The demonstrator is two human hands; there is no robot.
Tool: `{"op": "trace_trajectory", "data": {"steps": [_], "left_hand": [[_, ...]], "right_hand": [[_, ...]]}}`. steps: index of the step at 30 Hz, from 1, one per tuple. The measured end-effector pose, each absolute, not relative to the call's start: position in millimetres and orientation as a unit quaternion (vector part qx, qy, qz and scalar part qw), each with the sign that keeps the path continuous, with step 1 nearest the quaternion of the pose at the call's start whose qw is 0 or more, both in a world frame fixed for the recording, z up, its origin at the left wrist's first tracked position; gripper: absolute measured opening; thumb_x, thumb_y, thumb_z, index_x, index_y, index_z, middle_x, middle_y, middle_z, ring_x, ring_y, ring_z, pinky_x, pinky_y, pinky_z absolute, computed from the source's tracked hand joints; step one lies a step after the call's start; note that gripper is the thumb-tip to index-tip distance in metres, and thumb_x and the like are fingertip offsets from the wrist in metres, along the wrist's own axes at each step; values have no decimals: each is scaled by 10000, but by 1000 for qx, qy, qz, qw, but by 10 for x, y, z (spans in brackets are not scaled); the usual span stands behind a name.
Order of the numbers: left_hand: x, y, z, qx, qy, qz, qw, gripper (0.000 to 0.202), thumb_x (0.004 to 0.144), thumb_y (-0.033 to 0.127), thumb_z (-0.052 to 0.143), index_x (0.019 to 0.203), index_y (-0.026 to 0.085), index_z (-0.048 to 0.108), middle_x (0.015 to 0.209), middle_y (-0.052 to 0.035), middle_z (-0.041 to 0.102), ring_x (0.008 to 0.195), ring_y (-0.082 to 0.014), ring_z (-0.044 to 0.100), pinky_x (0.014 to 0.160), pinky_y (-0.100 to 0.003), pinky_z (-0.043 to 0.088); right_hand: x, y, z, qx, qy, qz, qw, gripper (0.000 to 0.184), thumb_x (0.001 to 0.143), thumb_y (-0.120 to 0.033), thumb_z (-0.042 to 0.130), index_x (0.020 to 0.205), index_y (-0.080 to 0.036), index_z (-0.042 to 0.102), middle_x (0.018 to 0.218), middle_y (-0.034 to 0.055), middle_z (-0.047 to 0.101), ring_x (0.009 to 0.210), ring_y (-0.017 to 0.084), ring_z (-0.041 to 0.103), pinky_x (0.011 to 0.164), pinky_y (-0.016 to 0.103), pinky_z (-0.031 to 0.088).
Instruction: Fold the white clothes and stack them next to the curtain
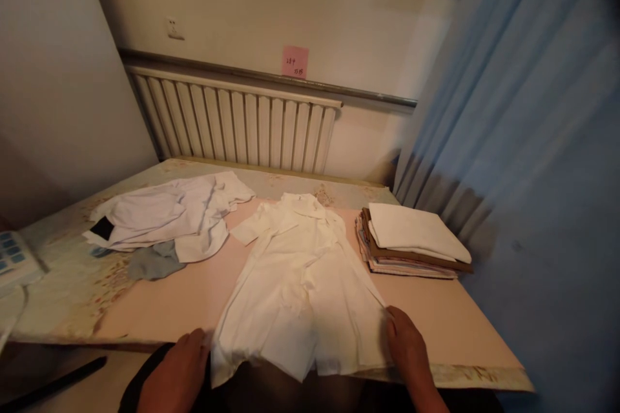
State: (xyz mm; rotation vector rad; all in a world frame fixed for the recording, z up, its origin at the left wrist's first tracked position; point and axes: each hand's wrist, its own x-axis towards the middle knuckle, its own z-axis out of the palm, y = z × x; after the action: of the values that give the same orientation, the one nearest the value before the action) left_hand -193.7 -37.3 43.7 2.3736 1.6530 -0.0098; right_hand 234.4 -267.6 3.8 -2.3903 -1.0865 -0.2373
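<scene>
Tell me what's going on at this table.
A person has a white short-sleeved shirt spread flat on the table, collar away from them. Their left hand is at its lower left corner and their right hand at its lower right edge; whether they grip the cloth is unclear. A heap of unfolded white garments lies left, a stack of folded clothes right.

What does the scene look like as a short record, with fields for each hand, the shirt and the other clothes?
white shirt: spread flat, collar away, hem overhanging the near edge of the table
left hand: at the shirt's lower left corner; grip unclear
right hand: on its lower right edge; grip unclear
loose clothes: heaped left of the shirt
folded stack: right of the shirt
</scene>
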Motion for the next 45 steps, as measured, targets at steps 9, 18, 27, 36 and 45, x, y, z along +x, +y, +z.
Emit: {"op": "trace_trajectory", "data": {"steps": [9, 18, 27, 36, 45], "left_hand": [[-929, -238, -83, 920, 353, 155, 75, 491, 932, 299, 353, 1402, 191, 447, 1505, -92, 401, 1396, -235, 342, 1135, -405, 308], [-756, 40, -122, 918, 378, 120, 22, 532, 942, 423, 363, 1439, 239, 409, 1539, -51, 339, 1437, -285, 239, 1146, -495, 217], [-750, 288, 12, 898, 432, 86, 9, 580, 945, 456, 340, 1455, 181, 379, 1549, -89, 312, 1446, -299, 200, 1153, -492, 140], [-730, 302, -18, 896, 434, 91, -29, 583, 951, 433, 327, 1455, 145, 375, 1541, -106, 322, 1440, -305, 215, 1147, -497, 160], [-669, 193, -114, 908, 399, 116, -45, 555, 946, 402, 327, 1428, 144, 425, 1522, -106, 358, 1423, -316, 264, 1133, -532, 211]], "right_hand": [[2103, -1915, -309, -771, -583, -119, 228, 457, 960, -352, 341, 1315, -149, 544, 1393, 125, 520, 1323, 254, 447, 1101, 459, 372], [2127, -1939, -390, -779, -579, -147, 191, 523, 966, -457, 390, 1378, -145, 474, 1451, 138, 448, 1385, 289, 346, 1136, 497, 282], [2238, -1934, -376, -793, -561, -152, 185, 545, 969, -478, 382, 1353, -106, 490, 1436, 164, 462, 1367, 297, 374, 1119, 479, 307], [2475, -2011, -428, -787, -558, -174, 197, 468, 991, -405, 350, 1329, -129, 520, 1408, 149, 500, 1329, 259, 432, 1084, 430, 373], [2464, -1984, -411, -793, -558, -188, 158, 422, 988, -282, 336, 1333, -120, 517, 1428, 141, 479, 1348, 242, 408, 1093, 416, 349]]}}
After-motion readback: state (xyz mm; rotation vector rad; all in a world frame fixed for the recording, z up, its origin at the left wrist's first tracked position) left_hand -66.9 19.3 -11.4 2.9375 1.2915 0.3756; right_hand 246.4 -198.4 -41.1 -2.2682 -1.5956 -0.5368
